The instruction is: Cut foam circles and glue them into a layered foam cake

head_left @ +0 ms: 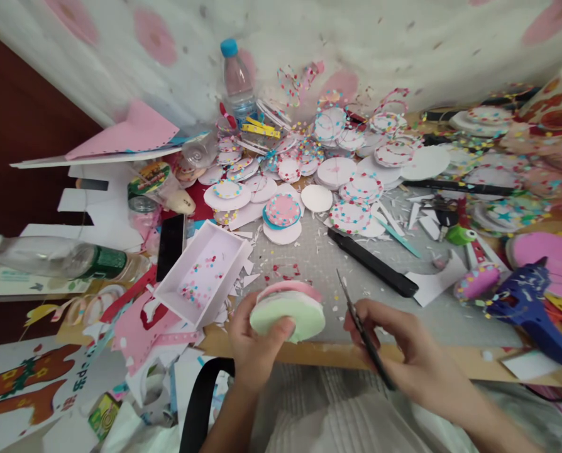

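My left hand [257,343] grips a stack of round foam-like discs [300,314] near the table's front edge, thumb pressed on its pale green face. White and pink layers show behind the green one. To the right, my right hand [385,340] is closed around slim, dark, pointed tweezers [359,324], their tip aimed up and away from me. The tweezers and the discs are apart. Just beyond the stack, small red bits [283,272] lie on the grey cutting mat [309,251].
A white box [236,251] with loose sequins stands left of my hands. A black cutter knife [373,261] lies on the mat. Many decorated discs [283,211] crowd the back. A blue glue gun [535,314] is at right, plastic bottles [236,78] at back and left.
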Demonstrator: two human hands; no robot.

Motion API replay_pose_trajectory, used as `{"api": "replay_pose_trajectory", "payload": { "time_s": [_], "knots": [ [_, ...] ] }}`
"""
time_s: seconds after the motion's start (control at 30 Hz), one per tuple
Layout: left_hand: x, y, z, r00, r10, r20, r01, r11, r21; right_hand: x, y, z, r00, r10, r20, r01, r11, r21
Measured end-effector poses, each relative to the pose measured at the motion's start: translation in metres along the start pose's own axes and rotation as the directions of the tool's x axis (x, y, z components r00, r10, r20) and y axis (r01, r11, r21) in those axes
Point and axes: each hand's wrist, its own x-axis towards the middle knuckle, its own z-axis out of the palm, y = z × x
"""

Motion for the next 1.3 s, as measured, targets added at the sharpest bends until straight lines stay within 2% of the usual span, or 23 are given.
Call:
{"api": "replay_pose_trajectory", "payload": {
  "time_s": [0.03,0.07,0.13,0.17,0.2,0.23,0.33,0.43,0.5,0.6,0.67,0.7,0.73,0.77,0.8,0.87,0.9,0.93,1.0,1.07,1.1,1.23,1.3],
  "knots": [
    [0.003,0.004,-0.005,0.989,0.14,0.055,-0.147,0.979,0.145,0.0,0.0,-0.001,1.0,0.002,-0.02,-0.002,1.0,-0.018],
    [0.007,0.008,-0.01,0.95,0.284,0.129,-0.309,0.912,0.271,-0.001,-0.001,-0.002,1.0,0.013,-0.028,-0.013,0.999,-0.029],
    [0.015,0.014,-0.018,0.798,0.525,0.295,-0.602,0.681,0.417,-0.004,-0.005,-0.003,0.997,0.069,0.032,-0.07,0.998,0.011],
    [0.019,0.016,-0.021,0.723,0.594,0.353,-0.688,0.571,0.448,-0.006,-0.007,-0.002,0.989,0.11,0.095,-0.116,0.991,0.063],
    [0.022,0.017,-0.024,0.669,0.635,0.386,-0.736,0.494,0.463,-0.008,-0.009,0.0,0.974,0.149,0.17,-0.172,0.976,0.131],
    [0.023,0.018,-0.026,0.648,0.653,0.391,-0.75,0.458,0.478,-0.01,-0.012,0.003,0.953,0.183,0.242,-0.236,0.948,0.213],
    [0.023,0.012,-0.028,0.678,0.647,0.348,-0.721,0.494,0.486,-0.012,-0.016,0.016,0.904,0.235,0.357,-0.391,0.79,0.471],
    [0.014,-0.001,-0.031,0.689,0.635,0.349,-0.72,0.545,0.429,-0.006,-0.016,0.03,0.934,0.276,0.226,-0.356,0.677,0.644],
    [0.006,-0.011,-0.033,0.654,0.629,0.42,-0.756,0.525,0.392,0.001,-0.014,0.036,0.953,0.285,0.102,-0.273,0.659,0.701],
    [-0.005,-0.028,-0.038,0.558,0.611,0.562,-0.83,0.414,0.374,0.011,-0.012,0.04,0.958,0.285,0.028,-0.214,0.646,0.733],
    [-0.011,-0.034,-0.04,0.534,0.635,0.558,-0.845,0.375,0.381,0.016,-0.009,0.04,0.958,0.286,0.002,-0.196,0.652,0.733],
    [-0.013,-0.035,-0.041,0.552,0.653,0.519,-0.832,0.389,0.395,0.017,-0.008,0.038,0.959,0.283,-0.027,-0.176,0.666,0.725],
    [-0.013,-0.034,-0.041,0.592,0.661,0.461,-0.803,0.438,0.404,0.019,-0.006,0.036,0.957,0.281,-0.066,-0.153,0.688,0.709],
    [-0.013,-0.031,-0.04,0.661,0.643,0.387,-0.748,0.533,0.394,0.02,-0.003,0.033,0.954,0.28,-0.107,-0.132,0.714,0.687],
    [-0.012,-0.027,-0.038,0.751,0.58,0.316,-0.661,0.662,0.355,0.021,-0.001,0.03,0.951,0.275,-0.141,-0.117,0.742,0.66],
    [-0.009,-0.016,-0.035,0.92,0.308,0.241,-0.35,0.923,0.158,0.023,0.003,0.025,0.957,0.245,-0.155,-0.104,0.79,0.605],
    [-0.006,-0.011,-0.033,0.951,0.132,0.279,-0.155,0.986,0.062,0.023,0.004,0.024,0.967,0.214,-0.137,-0.096,0.807,0.582],
    [-0.004,-0.007,-0.032,0.941,-0.011,0.339,0.008,1.0,0.012,0.024,0.004,0.023,0.978,0.178,-0.106,-0.089,0.822,0.562],
    [-0.001,-0.003,-0.029,0.861,-0.217,0.459,0.215,0.975,0.056,0.026,0.004,0.023,0.993,0.116,-0.029,-0.083,0.847,0.525],
    [0.001,-0.002,-0.026,0.805,-0.332,0.492,0.298,0.943,0.149,0.028,0.002,0.024,0.997,0.073,0.022,-0.074,0.868,0.492],
    [0.001,-0.001,-0.024,0.8,-0.364,0.478,0.327,0.931,0.161,0.029,0.001,0.025,0.998,0.054,0.023,-0.059,0.874,0.483],
    [0.004,0.002,-0.014,0.868,-0.359,0.344,0.374,0.927,0.025,0.027,0.004,0.019,0.995,0.007,-0.103,0.037,0.906,0.422],
    [0.005,0.003,-0.011,0.896,-0.34,0.284,0.36,0.933,-0.018,0.021,0.007,0.014,0.996,0.015,-0.092,0.016,0.942,0.334]
  ]
}}
